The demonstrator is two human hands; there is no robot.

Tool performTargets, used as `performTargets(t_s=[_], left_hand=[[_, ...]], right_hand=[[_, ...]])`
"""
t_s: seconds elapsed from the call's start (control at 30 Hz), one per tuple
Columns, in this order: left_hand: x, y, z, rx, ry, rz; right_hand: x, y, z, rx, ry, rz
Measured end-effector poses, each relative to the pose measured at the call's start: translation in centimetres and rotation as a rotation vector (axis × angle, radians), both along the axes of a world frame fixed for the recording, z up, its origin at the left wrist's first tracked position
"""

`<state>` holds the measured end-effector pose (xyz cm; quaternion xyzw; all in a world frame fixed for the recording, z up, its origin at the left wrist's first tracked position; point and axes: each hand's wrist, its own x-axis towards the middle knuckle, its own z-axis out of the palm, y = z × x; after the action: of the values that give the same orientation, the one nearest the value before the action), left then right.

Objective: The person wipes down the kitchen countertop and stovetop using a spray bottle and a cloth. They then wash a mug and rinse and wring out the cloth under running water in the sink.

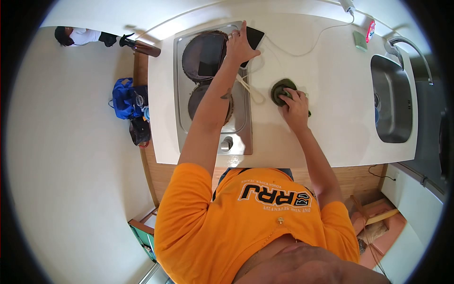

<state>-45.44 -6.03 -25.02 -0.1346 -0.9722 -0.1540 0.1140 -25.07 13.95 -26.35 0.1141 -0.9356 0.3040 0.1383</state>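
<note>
My left hand [240,47] reaches over the upper part of the steel cooktop [242,135], its thumb and index finger spread apart. It rests at a dark flat device [254,39]; another dark rectangular device [211,57] lies over the upper round burner [191,54]. Whether the hand grips either one is hard to make out. White cord loops [250,89] lie just below it. On the white counter [331,109], my right hand [295,106] has its fingers closed on a bunched dark green cloth [283,87].
A steel sink [395,109] with a tap [416,41] is at the right. Near the back right lie a green sponge [360,40] and a red packet [371,31]. A brown spray bottle [145,48] and blue bag [124,98] are left of the cooktop.
</note>
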Motion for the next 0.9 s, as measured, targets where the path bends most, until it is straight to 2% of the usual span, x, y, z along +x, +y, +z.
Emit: performTargets(t_s=[0.07, 0.27, 0.37, 0.43, 0.57, 0.63, 0.73, 0.83, 0.9], left_hand=[[-0.3, 0.1, -0.1, -0.059, 0.036, 0.004], [-1.5, -0.5, -0.7, 0.037, -0.073, -0.042], [-1.7, -0.6, -1.4, 0.032, 0.049, -0.011], [-1.4, -1.0, -1.3, 0.140, 0.067, -0.035], [1.9, -3.2, 3.2, 0.256, 0.066, -0.100], [5.0, -5.2, 6.4, 0.376, -0.044, -0.177], [9.8, -8.1, 9.3, 0.479, -0.153, -0.106], [13.9, -11.1, 9.3, 0.731, -0.348, -0.015], [16.5, -12.5, 8.7, 0.712, -0.371, 0.027]], right_hand=[[0.0, 0.0, 0.0, -0.002, 0.002, 0.001], [-0.1, -0.4, -0.1, -0.004, 0.023, -0.015], [-0.5, -0.8, 0.2, -0.022, 0.036, 0.002], [-1.2, -1.3, 0.3, 0.008, -0.006, 0.009], [-2.9, -2.6, 0.4, 0.006, -0.063, 0.034], [-4.0, -3.5, 0.2, 0.011, -0.022, 0.053], [-6.0, -5.3, -0.5, 0.032, 0.028, 0.065], [-8.8, -7.2, -1.1, 0.062, 0.089, 0.089], [-10.8, -8.5, -1.4, 0.070, 0.086, 0.094]])
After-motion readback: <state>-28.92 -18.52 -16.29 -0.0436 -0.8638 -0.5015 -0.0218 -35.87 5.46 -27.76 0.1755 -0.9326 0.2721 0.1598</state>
